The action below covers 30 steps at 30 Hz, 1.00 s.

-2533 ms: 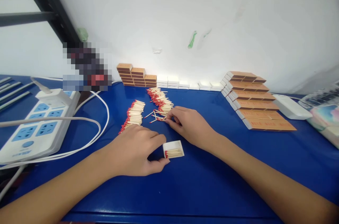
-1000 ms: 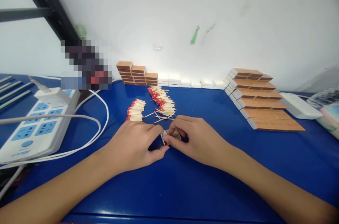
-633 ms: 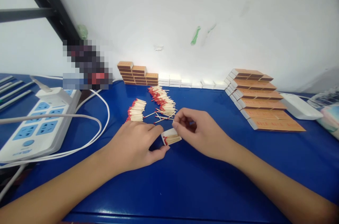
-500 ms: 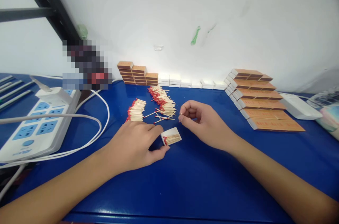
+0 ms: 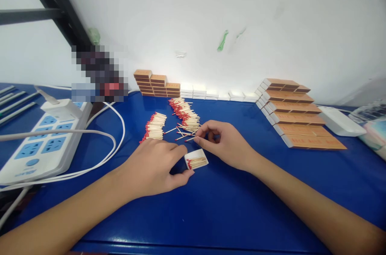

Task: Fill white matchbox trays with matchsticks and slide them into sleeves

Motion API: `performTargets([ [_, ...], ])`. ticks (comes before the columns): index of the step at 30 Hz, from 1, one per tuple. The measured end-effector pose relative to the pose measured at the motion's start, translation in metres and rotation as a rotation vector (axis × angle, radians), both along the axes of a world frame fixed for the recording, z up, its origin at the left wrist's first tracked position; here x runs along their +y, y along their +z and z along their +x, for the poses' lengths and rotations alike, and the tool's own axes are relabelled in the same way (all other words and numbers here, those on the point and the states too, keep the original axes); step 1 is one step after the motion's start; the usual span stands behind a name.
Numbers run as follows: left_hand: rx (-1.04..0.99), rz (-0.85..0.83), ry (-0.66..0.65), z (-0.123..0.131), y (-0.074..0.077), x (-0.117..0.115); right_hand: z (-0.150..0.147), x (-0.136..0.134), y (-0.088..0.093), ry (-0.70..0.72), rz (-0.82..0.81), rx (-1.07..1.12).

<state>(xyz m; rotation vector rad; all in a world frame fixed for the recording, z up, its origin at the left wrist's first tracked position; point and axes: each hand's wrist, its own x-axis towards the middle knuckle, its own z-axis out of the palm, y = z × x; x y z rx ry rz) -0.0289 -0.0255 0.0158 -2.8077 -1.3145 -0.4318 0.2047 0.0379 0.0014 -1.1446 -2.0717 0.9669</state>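
Observation:
A small white matchbox tray (image 5: 196, 154) lies on the blue table, part filled with red-tipped matches (image 5: 196, 162). My left hand (image 5: 159, 166) grips its left end between thumb and index finger. Just behind the tray, my right hand (image 5: 224, 142) pinches the pale end of a single match (image 5: 189, 139), whose red head points left. Loose matches (image 5: 181, 131) lie crossed beside the right fingertips. Beyond them is a long heap of matches (image 5: 184, 113). A second pile of matches (image 5: 155, 126) sits behind my left hand, partly hidden by it.
Stacked brown matchboxes (image 5: 157, 83) and white trays (image 5: 199, 92) line the wall. A stepped stack of matchboxes (image 5: 297, 114) stands at right, near a white device (image 5: 342, 121). At left are a power strip (image 5: 45, 138), white cables (image 5: 123, 120) and a black metal frame (image 5: 57, 6).
My right hand has moved left and slightly down to the loose matches, and a match now shows in its pinch. My left hand stays at the tray, which has shifted slightly.

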Motion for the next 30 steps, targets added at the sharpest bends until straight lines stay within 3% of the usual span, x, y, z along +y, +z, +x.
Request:
performTargets([
  [2, 0.005, -0.006, 0.007, 0.000, 0.000, 0.000, 0.001, -0.001, -0.001, -0.029, 0.145, -0.087],
  [5, 0.015, -0.016, 0.015, 0.001, 0.000, 0.001, 0.002, -0.001, -0.002, -0.036, 0.220, -0.148],
  [15, 0.022, -0.062, 0.023, 0.000, 0.002, 0.000, -0.001, 0.002, -0.004, -0.027, 0.187, -0.290],
  [22, 0.037, -0.086, 0.078, -0.001, 0.003, 0.003, 0.010, 0.003, 0.005, 0.009, 0.187, -0.305],
  [26, 0.044, -0.052, 0.110, -0.001, 0.003, 0.003, 0.020, -0.003, 0.018, 0.096, 0.204, -0.272],
  [30, 0.039, -0.042, 0.120, -0.002, 0.001, 0.003, 0.017, -0.019, 0.028, 0.230, 0.218, -0.405],
])
